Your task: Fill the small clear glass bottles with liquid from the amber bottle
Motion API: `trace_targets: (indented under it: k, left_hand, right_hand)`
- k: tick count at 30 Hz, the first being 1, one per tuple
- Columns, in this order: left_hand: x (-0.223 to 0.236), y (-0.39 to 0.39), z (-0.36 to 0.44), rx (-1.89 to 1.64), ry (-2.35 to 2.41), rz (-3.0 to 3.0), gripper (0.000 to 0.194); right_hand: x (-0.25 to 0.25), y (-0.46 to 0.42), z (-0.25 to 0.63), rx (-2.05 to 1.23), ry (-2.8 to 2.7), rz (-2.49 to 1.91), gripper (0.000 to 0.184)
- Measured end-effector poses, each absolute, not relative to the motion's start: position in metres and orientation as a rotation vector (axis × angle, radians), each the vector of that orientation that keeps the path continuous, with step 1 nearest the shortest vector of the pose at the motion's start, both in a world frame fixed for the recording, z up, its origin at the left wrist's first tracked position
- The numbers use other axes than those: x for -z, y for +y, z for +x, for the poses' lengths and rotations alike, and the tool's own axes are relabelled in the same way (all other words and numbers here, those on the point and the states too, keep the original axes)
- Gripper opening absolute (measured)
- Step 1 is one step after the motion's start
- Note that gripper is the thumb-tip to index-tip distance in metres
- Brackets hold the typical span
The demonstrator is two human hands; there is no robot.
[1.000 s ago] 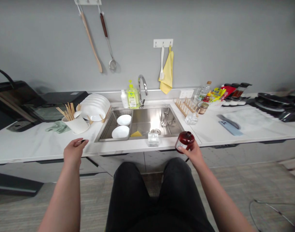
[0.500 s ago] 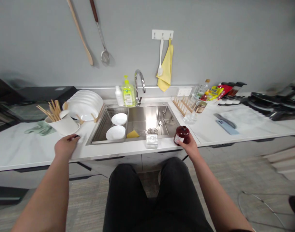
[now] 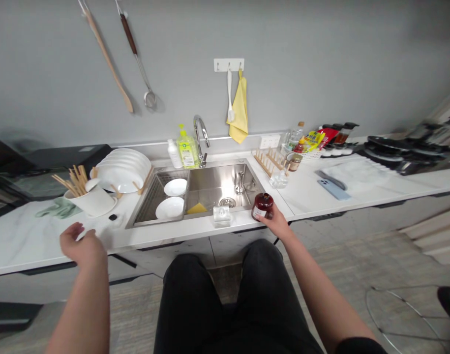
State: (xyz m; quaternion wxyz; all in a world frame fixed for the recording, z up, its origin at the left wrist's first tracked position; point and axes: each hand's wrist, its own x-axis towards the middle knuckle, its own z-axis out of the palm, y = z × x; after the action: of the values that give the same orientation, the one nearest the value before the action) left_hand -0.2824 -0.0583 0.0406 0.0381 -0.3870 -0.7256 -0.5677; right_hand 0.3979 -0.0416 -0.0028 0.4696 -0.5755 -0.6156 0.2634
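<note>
My right hand (image 3: pixel 277 223) is shut around a dark red jar (image 3: pixel 263 206) with a white label, just behind the counter's front edge. A clear glass block (image 3: pixel 222 216) stands to its left. My left hand (image 3: pixel 83 244) hangs open at the front edge of the white marble counter (image 3: pixel 33 241), holding nothing. A small black object (image 3: pixel 113 217) lies on the counter to its right, apart from my fingers. Nearest behind that hand stands a white mug (image 3: pixel 94 201) of wooden chopsticks, with a pale green cloth (image 3: pixel 58 209) beside it.
A steel sink (image 3: pixel 225 187) holds a wire basket (image 3: pixel 151 199) with white bowls and a yellow sponge. White plates stand in a rack (image 3: pixel 123 170) behind. Bottles, a wooden rack, a phone and dark pans line the right side.
My left hand has moved away to the left and the small black object now lies on the counter. The whole view has shifted as my head turned. The jar stays in my right hand.
</note>
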Motion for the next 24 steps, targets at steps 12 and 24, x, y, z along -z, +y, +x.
trace_targets:
  k: [12,24]
  left_hand:
    - [-0.014,-0.044,0.003,1.688,-1.764,-2.820,0.107]
    - [-0.011,-0.013,0.031,1.652,-1.986,-2.944,0.079]
  right_hand:
    - [-0.010,-0.048,0.373,-0.635,-1.567,-1.519,0.064]
    - [-0.035,-0.040,0.351,-0.576,-1.656,-1.393,0.089]
